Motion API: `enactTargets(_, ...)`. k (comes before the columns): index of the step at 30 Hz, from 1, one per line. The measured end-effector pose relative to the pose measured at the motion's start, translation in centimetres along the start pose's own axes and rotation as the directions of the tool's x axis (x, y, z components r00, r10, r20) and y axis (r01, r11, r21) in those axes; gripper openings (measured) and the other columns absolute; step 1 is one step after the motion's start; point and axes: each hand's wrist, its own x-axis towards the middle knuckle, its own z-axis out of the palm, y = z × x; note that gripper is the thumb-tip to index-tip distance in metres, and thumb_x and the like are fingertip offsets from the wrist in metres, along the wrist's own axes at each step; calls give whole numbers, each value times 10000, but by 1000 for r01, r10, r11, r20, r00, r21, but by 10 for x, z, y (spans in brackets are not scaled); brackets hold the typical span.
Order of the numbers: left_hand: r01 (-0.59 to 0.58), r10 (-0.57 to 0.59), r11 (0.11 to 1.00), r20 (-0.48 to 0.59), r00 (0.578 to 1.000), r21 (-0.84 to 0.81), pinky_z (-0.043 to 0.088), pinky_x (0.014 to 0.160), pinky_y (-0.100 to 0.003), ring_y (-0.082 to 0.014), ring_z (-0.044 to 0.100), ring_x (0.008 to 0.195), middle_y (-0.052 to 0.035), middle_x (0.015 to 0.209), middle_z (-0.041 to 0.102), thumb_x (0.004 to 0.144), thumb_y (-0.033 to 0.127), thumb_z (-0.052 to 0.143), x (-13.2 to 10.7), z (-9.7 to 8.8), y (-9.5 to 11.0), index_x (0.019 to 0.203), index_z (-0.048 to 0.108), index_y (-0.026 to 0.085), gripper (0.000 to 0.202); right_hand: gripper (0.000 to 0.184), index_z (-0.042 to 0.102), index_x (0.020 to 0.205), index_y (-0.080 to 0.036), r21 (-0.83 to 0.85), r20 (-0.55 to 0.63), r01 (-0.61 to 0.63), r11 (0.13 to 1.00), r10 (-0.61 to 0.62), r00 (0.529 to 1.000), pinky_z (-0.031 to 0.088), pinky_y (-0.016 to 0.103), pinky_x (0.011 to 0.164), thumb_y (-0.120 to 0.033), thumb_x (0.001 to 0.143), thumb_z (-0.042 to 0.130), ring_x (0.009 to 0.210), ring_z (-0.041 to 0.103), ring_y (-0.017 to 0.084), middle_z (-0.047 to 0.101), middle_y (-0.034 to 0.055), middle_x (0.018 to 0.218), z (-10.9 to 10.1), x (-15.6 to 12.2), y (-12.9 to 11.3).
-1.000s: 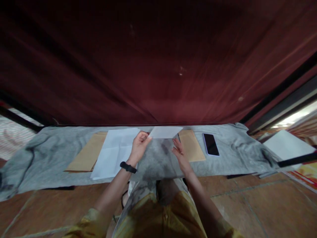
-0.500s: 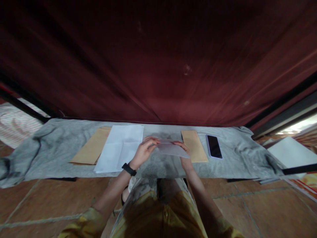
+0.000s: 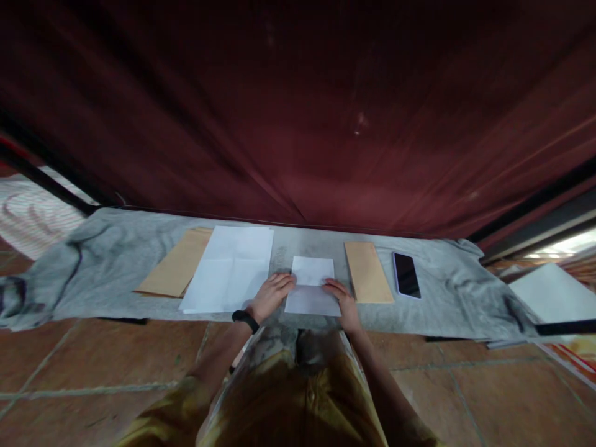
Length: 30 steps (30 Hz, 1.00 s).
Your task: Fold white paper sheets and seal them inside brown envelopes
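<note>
A small folded sheet of white paper (image 3: 313, 269) is in front of me on the grey cloth, with a crease running across it and its near part in shade. At its left edge, my left hand (image 3: 271, 295) grips the paper with bent fingers. My right hand (image 3: 345, 303) has the right edge near the crease, its thumb hidden from view. Left of my left hand lies a stack of larger white sheets (image 3: 228, 273) with fold lines. Just right of my right hand rests a brown envelope (image 3: 369, 272).
Brown envelopes (image 3: 174, 267) lie partly beneath the white stack. A phone (image 3: 406, 275) with a pale purple case is on the right. A dark red curtain (image 3: 298, 155) rises behind the cloth-covered surface (image 3: 447, 279). Black bars stand at both sides.
The folded paper has come down toward me from a raised, tilted position and now faces up more flatly. Both hands have lowered and moved to its side edges.
</note>
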Motion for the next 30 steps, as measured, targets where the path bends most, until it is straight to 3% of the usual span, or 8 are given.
enactTargets(5, -21, 7, 995, 139, 990, 95, 395, 1144, -446, -234, 484, 1384, -137, 1427, 594, 908, 29, 452, -6, 9, 8, 1360, 566, 176, 490, 605, 637, 1320, -215, -242, 99, 20, 970, 4, 995, 380, 488, 1145, -135, 721, 597, 1337, 499, 297, 590, 92, 1426, -1, -13, 7)
enactTargets(10, 6, -39, 987, 203, 978, 163, 335, 1194, -434, -206, 438, 1434, -129, 1514, 519, 912, 20, 404, -9, 16, 22, 1427, 491, 191, 550, 624, 612, 1354, -215, -276, 96, 40, 960, -14, 995, 366, 493, 1166, -109, 743, 539, 1340, 507, 289, 581, 92, 1439, -3, -20, 9)
enactTargets(20, 50, -67, 994, 179, 982, 100, 304, 1204, -412, -187, 417, 1448, -116, 1539, 494, 880, -2, 406, -20, 15, 26, 1456, 466, 203, 614, 625, 612, 1352, -213, -238, 130, 42, 970, -11, 992, 374, 492, 1164, -125, 735, 575, 1323, 523, 295, 593, 100, 1424, -9, -22, 7)
enactTargets(25, 80, -88, 995, 173, 981, 55, 324, 1198, -406, -197, 441, 1432, -120, 1520, 516, 832, -41, 425, -19, 11, 27, 1433, 511, 178, 646, 603, 626, 1332, -197, -249, 71, -5, 969, 24, 997, 403, 488, 1132, -136, 736, 558, 1294, 533, 297, 595, 111, 1407, -5, -20, 8)
enactTargets(30, 150, -142, 983, 79, 987, -102, 400, 1173, -441, -204, 506, 1371, -104, 1475, 566, 793, -45, 459, -19, 13, 23, 1405, 558, 203, 668, 546, 655, 1287, -202, -218, 25, -37, 975, 43, 999, 438, 479, 1094, -164, 754, 544, 1256, 567, 294, 624, 110, 1362, -4, -19, 8)
